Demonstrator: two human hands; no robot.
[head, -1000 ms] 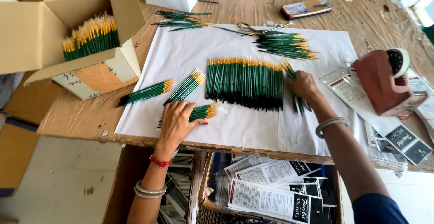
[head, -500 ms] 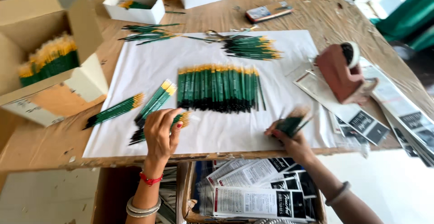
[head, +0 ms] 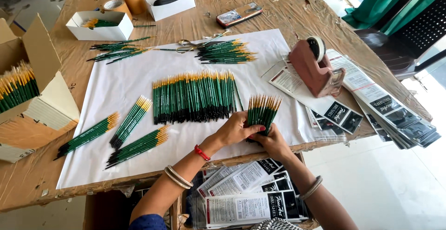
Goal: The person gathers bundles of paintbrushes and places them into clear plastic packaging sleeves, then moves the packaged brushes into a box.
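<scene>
Both hands hold one upright bundle of green paintbrushes with yellow ends [head: 262, 113] near the table's front edge. My left hand [head: 234, 129] wraps the bundle from the left, and my right hand [head: 273, 142] cups its lower end. Just left of the bundle, a long row of the same brushes [head: 193, 96] lies on a white paper sheet [head: 116, 84]. Three small brush bunches [head: 132, 128] lie at the sheet's lower left.
A red tape dispenser [head: 318, 70] and printed packaging cards [head: 371, 104] lie to the right. An open carton of brushes [head: 21, 90] stands at the left. Small white boxes [head: 100, 25], tape rolls [head: 127, 2], scissors [head: 188, 46] and more brushes [head: 225, 52] sit farther back. Packaging sleeves [head: 246, 197] fill a box below the table edge.
The left hand moved right from the small bunches to join the right hand. The right hand's bunch is now stood upright and gripped by both hands.
</scene>
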